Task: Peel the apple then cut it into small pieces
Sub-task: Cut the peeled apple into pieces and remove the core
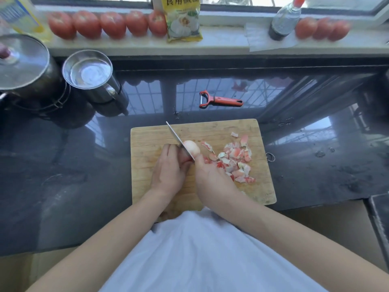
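Two hands: both over the cutting board (pixel 147 148), meeting at the apple (pixel 192 149).
Left grip: left hand (pixel 168 171) clenched round the apple's near-left side.
Right grip: right hand (pixel 210 175) grasped the knife (pixel 176 137), handle hidden, blade tip toward 11 o'clock.
Apple: peeled, pale, board centre, blade touching its left face.
Peels (pixel 235 159): red-white pile at 3 o'clock of apple.
Peeler (pixel 220 100): on the desk (pixel 63 165), 12 o'clock of board.
Tomatoes (pixel 107 24): row on the sill.

Dark glossy stone countertop (pixel 63 165), reflecting window bars. Rectangular pale wooden cutting board (pixel 151 135) at near centre. Red-handled Y-shaped peeler (pixel 219 100) just beyond it. Far left: lidded steel pot (pixel 25 66), beside it a steel mug (pixel 92 74).
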Tool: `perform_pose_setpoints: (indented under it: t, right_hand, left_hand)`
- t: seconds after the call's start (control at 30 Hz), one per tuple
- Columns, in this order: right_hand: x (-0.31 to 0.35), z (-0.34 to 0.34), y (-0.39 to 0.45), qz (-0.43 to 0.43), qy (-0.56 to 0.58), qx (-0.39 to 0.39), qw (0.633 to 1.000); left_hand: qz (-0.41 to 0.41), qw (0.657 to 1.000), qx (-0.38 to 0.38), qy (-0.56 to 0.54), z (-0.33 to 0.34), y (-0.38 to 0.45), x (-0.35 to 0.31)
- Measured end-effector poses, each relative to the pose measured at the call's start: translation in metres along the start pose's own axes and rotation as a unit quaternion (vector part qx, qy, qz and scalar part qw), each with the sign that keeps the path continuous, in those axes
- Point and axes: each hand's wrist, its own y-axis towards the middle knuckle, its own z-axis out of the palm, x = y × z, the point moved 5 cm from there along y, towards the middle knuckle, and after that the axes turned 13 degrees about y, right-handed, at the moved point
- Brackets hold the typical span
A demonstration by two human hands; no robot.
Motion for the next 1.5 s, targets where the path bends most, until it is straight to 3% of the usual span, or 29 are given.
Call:
perform_pose_setpoints:
  t: [0.2, 0.57, 0.87, 1.0, 1.3, 1.5]
  right_hand:
    - [0.003, -0.004, 0.015, 0.007, 0.035, 0.013, 0.999]
    - [0.005, 0.007, 0.039, -0.014, 0.053, -0.034, 0.998]
    - [-0.005, 0.004, 0.046, -0.035, 0.060, -0.036, 0.997]
    - [-0.009, 0.002, 0.036, -0.037, 0.085, -0.039, 0.995]
    - [0.006, -0.027, -0.019, -0.093, 0.082, -0.065, 0.990]
    - [-0.014, 0.030, 0.003, -0.038, 0.000, 0.043, 0.998]
  left_hand:
    - [-0.036, 0.997, 0.019, -0.060, -0.004, 0.010, 0.006]
    - [-0.077, 0.995, 0.056, -0.025, -0.020, 0.033, 0.023]
    - [-0.090, 0.987, 0.001, -0.130, -0.006, 0.017, 0.031]
    - [-0.094, 0.987, 0.000, -0.128, -0.008, 0.017, 0.024]
    - [-0.008, 0.984, -0.147, -0.101, -0.066, -0.036, 0.003]
    - [-0.075, 0.994, -0.018, -0.079, -0.012, -0.043, 0.021]
